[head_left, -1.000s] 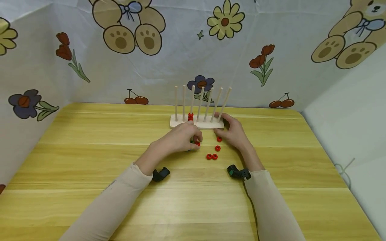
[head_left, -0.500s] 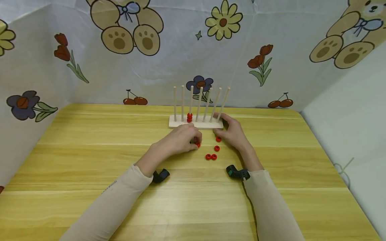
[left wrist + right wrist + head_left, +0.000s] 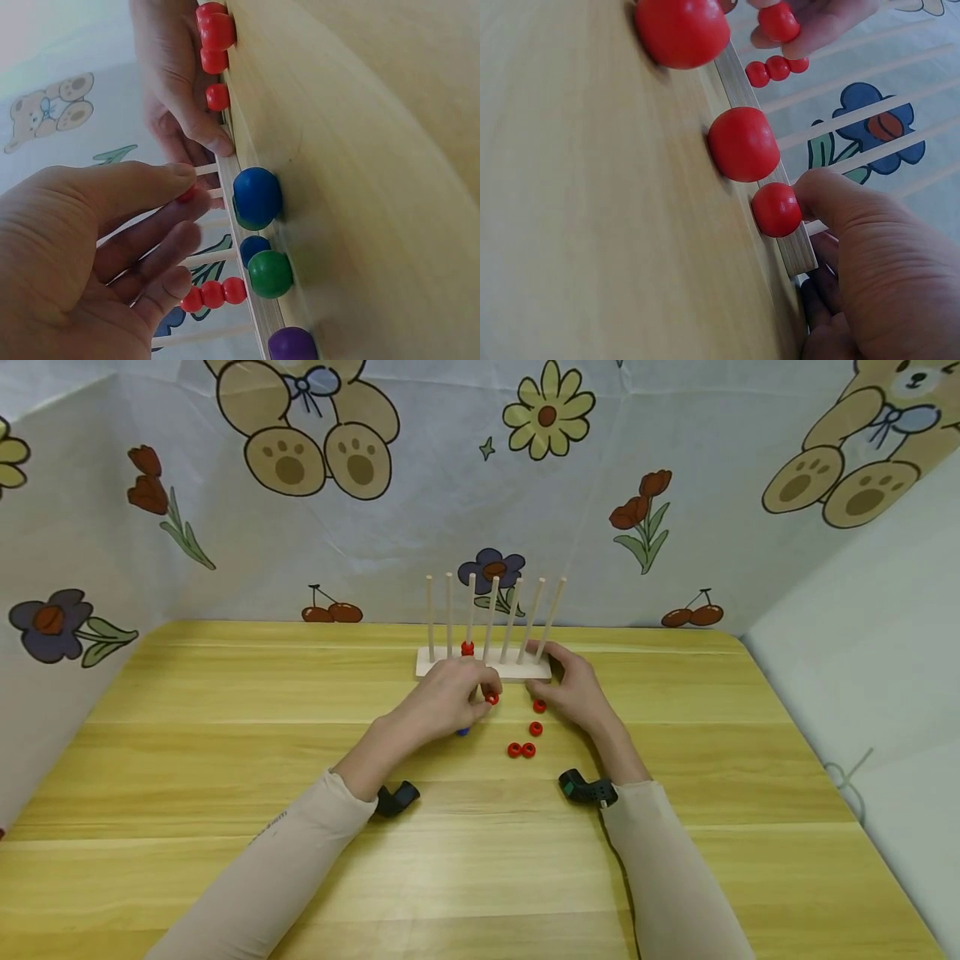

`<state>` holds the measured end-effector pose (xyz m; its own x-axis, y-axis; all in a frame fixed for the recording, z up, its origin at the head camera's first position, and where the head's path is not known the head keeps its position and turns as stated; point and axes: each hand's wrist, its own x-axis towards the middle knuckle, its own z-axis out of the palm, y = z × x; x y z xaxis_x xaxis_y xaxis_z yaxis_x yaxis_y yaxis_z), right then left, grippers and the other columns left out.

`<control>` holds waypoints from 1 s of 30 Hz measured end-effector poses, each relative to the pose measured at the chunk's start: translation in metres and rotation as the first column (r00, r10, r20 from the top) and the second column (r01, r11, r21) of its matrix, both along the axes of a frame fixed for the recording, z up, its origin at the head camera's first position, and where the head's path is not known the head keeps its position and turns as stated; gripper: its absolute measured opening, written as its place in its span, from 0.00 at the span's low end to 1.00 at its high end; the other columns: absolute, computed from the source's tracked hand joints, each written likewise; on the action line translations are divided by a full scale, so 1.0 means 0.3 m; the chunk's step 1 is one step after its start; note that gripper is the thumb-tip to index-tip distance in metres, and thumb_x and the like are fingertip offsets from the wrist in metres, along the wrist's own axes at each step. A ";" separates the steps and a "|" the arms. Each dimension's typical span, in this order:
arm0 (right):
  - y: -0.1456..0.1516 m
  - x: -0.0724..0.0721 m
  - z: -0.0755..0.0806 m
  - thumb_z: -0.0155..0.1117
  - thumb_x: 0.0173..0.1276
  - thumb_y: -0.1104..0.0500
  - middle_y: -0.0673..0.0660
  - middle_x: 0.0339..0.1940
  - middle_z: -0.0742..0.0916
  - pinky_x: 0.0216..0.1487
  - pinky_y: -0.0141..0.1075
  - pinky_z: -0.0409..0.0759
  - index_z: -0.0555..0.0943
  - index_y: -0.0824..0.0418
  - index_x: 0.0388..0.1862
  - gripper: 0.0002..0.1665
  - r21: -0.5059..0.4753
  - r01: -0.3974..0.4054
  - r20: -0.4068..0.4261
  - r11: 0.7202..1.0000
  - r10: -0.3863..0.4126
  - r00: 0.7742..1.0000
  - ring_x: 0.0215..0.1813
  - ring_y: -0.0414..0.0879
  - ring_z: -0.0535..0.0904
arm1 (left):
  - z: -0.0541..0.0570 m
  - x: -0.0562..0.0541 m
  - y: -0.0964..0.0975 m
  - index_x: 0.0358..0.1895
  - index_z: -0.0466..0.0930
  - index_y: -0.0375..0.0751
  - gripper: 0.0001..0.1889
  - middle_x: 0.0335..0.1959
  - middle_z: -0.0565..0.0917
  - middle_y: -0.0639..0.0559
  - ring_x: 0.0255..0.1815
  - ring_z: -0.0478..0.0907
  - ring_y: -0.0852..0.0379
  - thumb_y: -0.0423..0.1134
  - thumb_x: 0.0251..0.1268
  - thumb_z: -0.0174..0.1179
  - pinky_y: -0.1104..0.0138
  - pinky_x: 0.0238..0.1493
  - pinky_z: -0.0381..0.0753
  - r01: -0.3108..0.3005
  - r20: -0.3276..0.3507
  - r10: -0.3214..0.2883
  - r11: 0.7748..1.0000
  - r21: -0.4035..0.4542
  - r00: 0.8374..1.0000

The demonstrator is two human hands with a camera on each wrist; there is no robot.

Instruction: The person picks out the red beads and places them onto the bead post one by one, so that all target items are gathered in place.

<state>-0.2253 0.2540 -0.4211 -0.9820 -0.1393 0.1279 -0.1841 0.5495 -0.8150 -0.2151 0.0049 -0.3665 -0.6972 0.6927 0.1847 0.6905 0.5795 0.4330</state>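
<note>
My left hand (image 3: pixel 452 695) pinches a red bead (image 3: pixel 491 698) between thumb and fingers, just in front of a wooden peg rack (image 3: pixel 517 672). In the left wrist view that red bead (image 3: pixel 187 194) is mostly covered by the fingers. My right hand (image 3: pixel 576 683) grips the right end of the rack's base, its thumb (image 3: pixel 829 195) along the front side. Three red beads (image 3: pixel 213 294) are threaded on one upright peg; other pegs stand bare. Loose red beads (image 3: pixel 536 728) lie on the table near my right hand.
Along the rack's front, by my left hand, lie blue (image 3: pixel 257 193), green (image 3: pixel 271 274) and purple (image 3: pixel 292 344) beads. A patterned cloth (image 3: pixel 420 527) hangs behind the wooden table (image 3: pixel 480 860). Dark wrist devices (image 3: pixel 588 787) sit on both wrists.
My left hand has risen off the table toward the rack with the red bead pinched, uncovering a blue bead below. My right hand keeps its hold on the rack.
</note>
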 end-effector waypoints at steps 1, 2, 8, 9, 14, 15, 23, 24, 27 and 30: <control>-0.001 0.000 0.000 0.72 0.67 0.64 0.62 0.73 0.79 0.80 0.51 0.64 0.76 0.60 0.74 0.36 -0.001 -0.001 0.000 1.000 0.001 1.000 0.77 0.54 0.70 | 0.000 -0.003 -0.001 0.43 0.90 0.44 0.07 0.38 0.89 0.55 0.36 0.81 0.57 0.32 0.65 0.73 0.64 0.42 0.79 0.002 -0.001 -0.002 1.000 0.020 1.000; 0.000 -0.001 -0.001 0.72 0.67 0.64 0.62 0.73 0.79 0.81 0.52 0.64 0.76 0.60 0.74 0.36 -0.001 -0.002 0.000 1.000 0.002 1.000 0.77 0.54 0.70 | 0.001 -0.005 -0.002 0.44 0.90 0.43 0.07 0.39 0.89 0.54 0.37 0.81 0.55 0.32 0.65 0.73 0.64 0.42 0.79 0.003 -0.006 -0.003 0.999 0.045 1.000; 0.000 -0.004 -0.001 0.72 0.68 0.63 0.62 0.74 0.79 0.81 0.52 0.63 0.76 0.60 0.74 0.35 0.003 0.001 0.001 1.000 -0.001 1.000 0.78 0.54 0.70 | 0.030 -0.015 -0.009 0.47 0.91 0.42 0.07 0.42 0.90 0.52 0.35 0.79 0.53 0.33 0.67 0.72 0.65 0.38 0.76 -0.026 -0.038 0.035 0.973 0.230 0.999; 0.001 -0.004 -0.001 0.72 0.68 0.63 0.62 0.74 0.79 0.82 0.52 0.63 0.76 0.60 0.74 0.35 0.004 0.001 0.000 1.000 -0.001 1.000 0.78 0.54 0.69 | 0.041 -0.015 -0.011 0.47 0.91 0.42 0.07 0.43 0.90 0.52 0.35 0.78 0.53 0.33 0.68 0.72 0.65 0.38 0.76 -0.035 -0.048 0.049 0.965 0.259 0.998; 0.006 -0.004 0.000 0.72 0.67 0.64 0.62 0.74 0.79 0.82 0.51 0.62 0.77 0.60 0.73 0.35 -0.006 0.002 -0.005 1.000 -0.002 1.000 0.79 0.54 0.69 | 0.099 -0.026 -0.018 0.48 0.91 0.40 0.09 0.42 0.90 0.49 0.35 0.79 0.49 0.33 0.67 0.73 0.63 0.38 0.76 -0.055 -0.138 0.123 0.908 0.414 0.983; 0.007 -0.003 0.001 0.72 0.67 0.64 0.62 0.74 0.79 0.82 0.51 0.62 0.77 0.60 0.73 0.34 -0.006 0.003 -0.006 1.000 -0.003 1.000 0.79 0.54 0.69 | 0.111 -0.030 -0.020 0.48 0.91 0.40 0.09 0.42 0.90 0.49 0.34 0.79 0.49 0.33 0.66 0.73 0.63 0.37 0.76 -0.054 -0.160 0.139 0.893 0.446 0.977; 0.008 0.002 0.002 0.72 0.67 0.64 0.62 0.74 0.79 0.81 0.50 0.63 0.77 0.61 0.74 0.35 -0.017 0.008 -0.003 1.000 -0.008 1.000 0.79 0.54 0.69 | 0.193 -0.071 -0.020 0.48 0.91 0.38 0.09 0.39 0.90 0.46 0.35 0.75 0.48 0.32 0.66 0.73 0.63 0.40 0.70 -0.107 -0.245 0.360 0.727 0.678 0.900; 0.008 0.001 0.001 0.72 0.67 0.64 0.62 0.75 0.78 0.82 0.51 0.63 0.77 0.61 0.74 0.35 -0.018 0.006 -0.003 1.000 -0.007 1.000 0.79 0.54 0.68 | 0.200 -0.076 -0.017 0.48 0.91 0.38 0.09 0.40 0.90 0.46 0.36 0.75 0.48 0.33 0.67 0.73 0.63 0.40 0.69 -0.121 -0.246 0.391 0.710 0.694 0.887; 0.005 0.000 0.001 0.72 0.67 0.64 0.63 0.75 0.78 0.81 0.51 0.63 0.77 0.60 0.74 0.35 -0.019 0.004 0.000 1.000 -0.004 1.000 0.80 0.54 0.68 | 0.211 -0.087 -0.005 0.48 0.92 0.38 0.09 0.42 0.91 0.46 0.39 0.73 0.48 0.35 0.68 0.72 0.63 0.42 0.68 -0.173 -0.242 0.466 0.683 0.709 0.851; 0.003 -0.003 0.001 0.71 0.67 0.65 0.63 0.75 0.78 0.81 0.52 0.63 0.76 0.60 0.74 0.35 -0.015 -0.004 0.002 1.000 0.004 1.000 0.80 0.54 0.68 | 0.213 -0.094 0.004 0.48 0.92 0.39 0.09 0.43 0.92 0.47 0.40 0.71 0.47 0.36 0.68 0.73 0.63 0.42 0.68 -0.219 -0.225 0.503 0.677 0.702 0.835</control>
<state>-0.2261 0.2550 -0.4209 -0.9816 -0.1414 0.1281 -0.1848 0.5364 -0.8235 -0.2432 0.0061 -0.3026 -0.6403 0.0191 0.7679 0.6680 0.5073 0.5444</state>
